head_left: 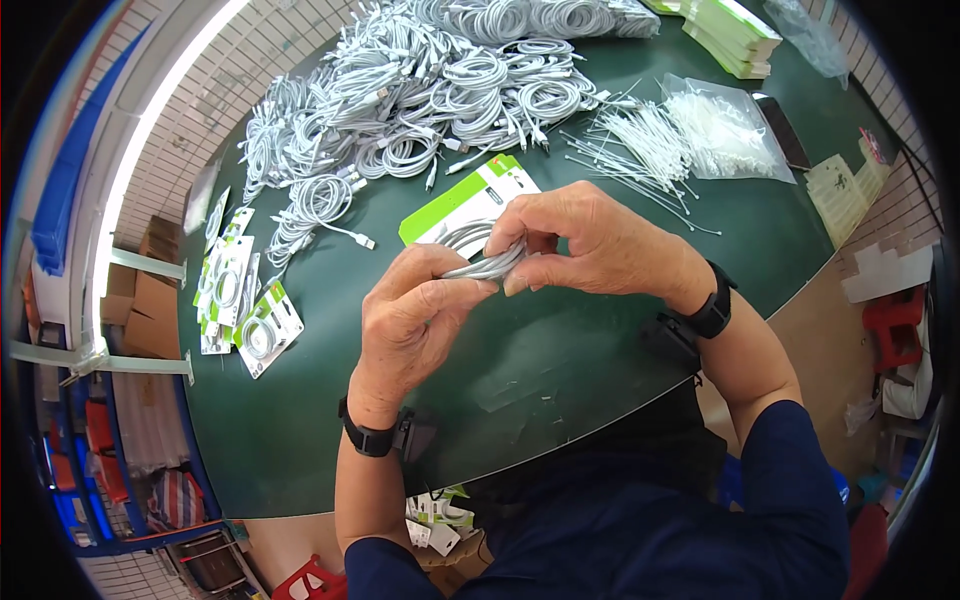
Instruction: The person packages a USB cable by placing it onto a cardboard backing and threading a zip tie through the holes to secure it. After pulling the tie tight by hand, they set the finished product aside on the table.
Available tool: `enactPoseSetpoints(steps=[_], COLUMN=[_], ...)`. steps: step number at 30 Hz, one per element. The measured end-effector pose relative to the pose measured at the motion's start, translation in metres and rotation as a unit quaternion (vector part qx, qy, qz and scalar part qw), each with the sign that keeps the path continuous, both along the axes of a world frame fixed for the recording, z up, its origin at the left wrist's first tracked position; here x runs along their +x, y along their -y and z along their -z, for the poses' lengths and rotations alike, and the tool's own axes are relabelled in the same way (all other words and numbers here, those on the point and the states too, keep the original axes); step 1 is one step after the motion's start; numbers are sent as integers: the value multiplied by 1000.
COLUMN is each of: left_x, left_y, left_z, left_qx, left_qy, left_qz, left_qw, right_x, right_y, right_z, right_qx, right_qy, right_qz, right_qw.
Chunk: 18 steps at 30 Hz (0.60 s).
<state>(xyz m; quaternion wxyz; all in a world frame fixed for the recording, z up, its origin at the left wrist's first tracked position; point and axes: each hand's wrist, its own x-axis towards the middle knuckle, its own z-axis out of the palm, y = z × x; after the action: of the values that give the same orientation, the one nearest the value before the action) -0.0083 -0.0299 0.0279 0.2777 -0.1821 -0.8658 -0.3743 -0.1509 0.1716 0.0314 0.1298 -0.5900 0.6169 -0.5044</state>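
The left hand (405, 315) and right hand (585, 240) pinch a coiled grey cable (487, 266) above the counter (540, 370), fingers (535, 212) hiding parts; at its eleven o'clock, a partly covered card (465, 207) bears print too small to read.

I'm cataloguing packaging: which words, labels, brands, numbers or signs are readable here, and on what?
None can be quoted:
Flat green-and-white rectangular card: small dark marking, too small to read.
Green-and-white cards bearing coiled pale cables: small print, unreadable.
Stacked green-and-white cards: any print is too small and blurred.
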Motion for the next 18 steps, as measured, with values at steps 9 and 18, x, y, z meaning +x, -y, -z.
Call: enactPoseSetpoints(steps=[9, 18], left_x=[-23, -35], left_y=[11, 20], left_z=[8, 9], left_qx=[-31, -40], left_qy=[11, 43], left_qz=[41, 28], left_qw=[999, 998], right_x=[-6, -7], right_y=[4, 7], right_z=[16, 19], right_qx=[-80, -42], right_qy=[-177, -198], right_qz=[58, 81], right_qw=[979, 976])
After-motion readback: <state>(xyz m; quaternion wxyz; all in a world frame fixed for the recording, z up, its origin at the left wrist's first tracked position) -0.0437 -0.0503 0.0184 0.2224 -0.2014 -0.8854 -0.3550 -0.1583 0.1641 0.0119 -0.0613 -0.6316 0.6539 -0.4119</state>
